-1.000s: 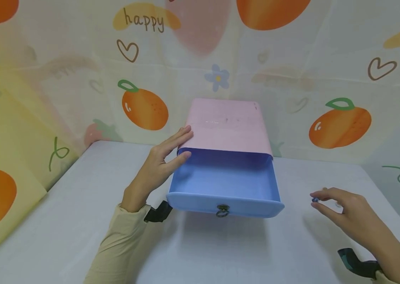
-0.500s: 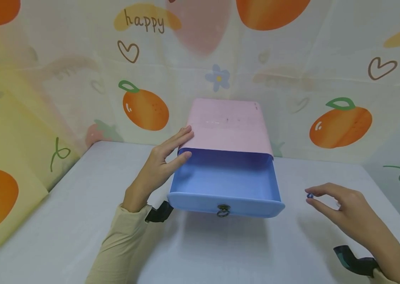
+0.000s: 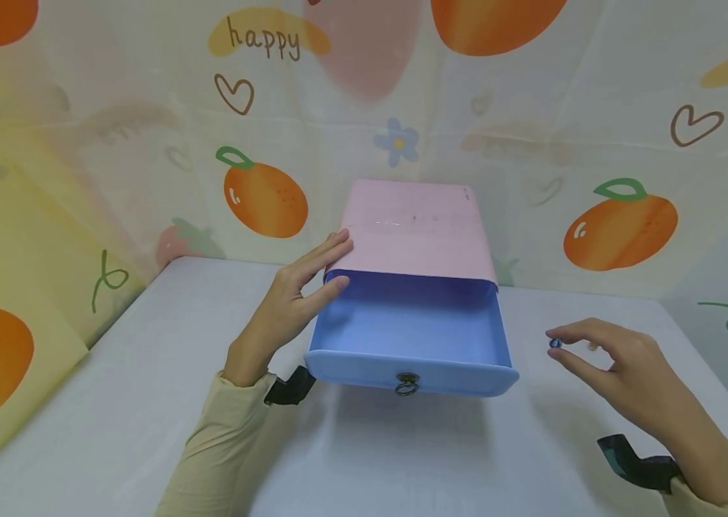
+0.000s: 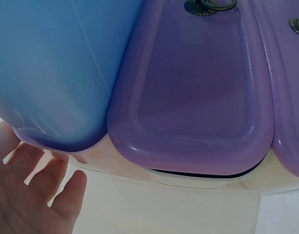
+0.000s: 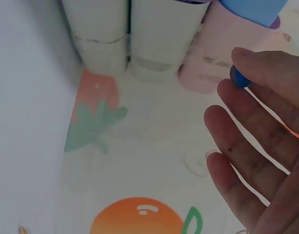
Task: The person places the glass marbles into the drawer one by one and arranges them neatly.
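A white table carries one pink cabinet standing against a cloth backdrop printed with oranges and hearts, and its top blue drawer is pulled out toward the person, a small ring pull hanging at the middle of its front. The left hand reaches forward from a beige sleeve with straight fingers laid against the cabinet's left side at the drawer's back corner, thumb at the drawer's rim; it presses there and grips nothing. The right hand hovers above the table to the right of the drawer, apart from it, forefinger and thumb pinching one small blue bead while the other fingers spread loosely. A dark strap circles each wrist. The left wrist view shows what the head view hides: two purple drawers below the blue one, each with its own ring pull. The right wrist view shows the bead held at the fingertips, seen from below, with the cabinet's underside beyond.
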Available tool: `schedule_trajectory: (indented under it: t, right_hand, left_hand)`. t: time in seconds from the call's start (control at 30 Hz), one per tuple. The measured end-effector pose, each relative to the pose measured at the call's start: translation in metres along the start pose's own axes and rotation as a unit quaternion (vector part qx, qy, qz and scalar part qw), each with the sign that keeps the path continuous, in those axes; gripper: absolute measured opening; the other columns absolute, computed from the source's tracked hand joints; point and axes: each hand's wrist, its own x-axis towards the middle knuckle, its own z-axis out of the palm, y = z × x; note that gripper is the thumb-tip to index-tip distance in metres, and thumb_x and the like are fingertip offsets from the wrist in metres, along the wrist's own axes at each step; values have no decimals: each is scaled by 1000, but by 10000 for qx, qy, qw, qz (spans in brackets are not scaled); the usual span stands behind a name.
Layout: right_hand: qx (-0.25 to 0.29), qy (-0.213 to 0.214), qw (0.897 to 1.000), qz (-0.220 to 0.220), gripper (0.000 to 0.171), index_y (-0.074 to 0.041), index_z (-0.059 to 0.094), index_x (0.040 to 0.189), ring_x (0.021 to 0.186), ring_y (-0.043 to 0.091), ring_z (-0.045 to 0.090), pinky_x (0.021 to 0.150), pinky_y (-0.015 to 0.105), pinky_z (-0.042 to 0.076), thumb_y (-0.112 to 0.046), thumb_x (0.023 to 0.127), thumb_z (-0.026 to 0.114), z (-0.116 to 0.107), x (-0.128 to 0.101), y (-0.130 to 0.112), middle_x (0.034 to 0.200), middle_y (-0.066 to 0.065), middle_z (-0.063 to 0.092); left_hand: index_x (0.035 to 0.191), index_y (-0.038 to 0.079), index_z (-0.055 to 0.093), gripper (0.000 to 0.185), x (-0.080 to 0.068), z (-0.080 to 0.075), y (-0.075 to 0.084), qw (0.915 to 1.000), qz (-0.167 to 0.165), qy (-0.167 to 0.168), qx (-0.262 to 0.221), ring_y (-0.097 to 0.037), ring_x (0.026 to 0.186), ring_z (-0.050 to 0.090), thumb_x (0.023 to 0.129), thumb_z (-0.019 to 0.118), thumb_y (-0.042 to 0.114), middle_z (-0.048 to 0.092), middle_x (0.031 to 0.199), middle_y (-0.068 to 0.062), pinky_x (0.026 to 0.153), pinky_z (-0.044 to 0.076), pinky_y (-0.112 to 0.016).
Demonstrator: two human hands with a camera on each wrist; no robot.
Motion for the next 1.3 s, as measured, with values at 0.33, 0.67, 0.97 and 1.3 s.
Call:
schedule_trajectory:
  t: [0.33, 0.67, 0.97, 1.3]
  right_hand:
    - [150, 249, 9987, -428, 43, -18, 75, 104, 88, 0, 65, 70, 1, 47, -1, 66, 87, -5, 11, -10, 95, -5, 75]
    - [45, 328, 9982, -499, 44, -17, 75, 106, 89, 6, 66, 72, 0, 46, -2, 66, 87, -11, 19, -17, 95, -4, 76]
    - [248, 425, 9955, -813, 46, -17, 75, 106, 94, -1, 65, 73, 1, 49, 1, 65, 87, -16, 32, -29, 98, -5, 75]
    - [395, 423, 9921, -1117, 47, -17, 75, 109, 94, 10, 68, 90, -2, 40, 2, 66, 86, -18, 47, -43, 100, -5, 75]
  left_hand:
    - [147, 17, 50, 51, 0, 0, 0, 10000, -30, -10, 8, -9, 150, 30, 97, 61, 16, 41, 158, 5, 123, 29, -45]
    - [147, 20, 50, 50, 0, 0, -1, 10000, 15, -13, 82, -7, 149, 31, 98, 60, 20, 41, 157, 8, 122, 30, -44]
    - [147, 17, 50, 50, 0, 0, -1, 10000, 40, -2, 33, -9, 150, 31, 98, 61, 17, 41, 157, 5, 122, 30, -43]
    - [147, 19, 50, 50, 0, 0, -2, 10000, 22, -25, 43, -7, 150, 30, 98, 60, 19, 41, 157, 7, 122, 29, -43]
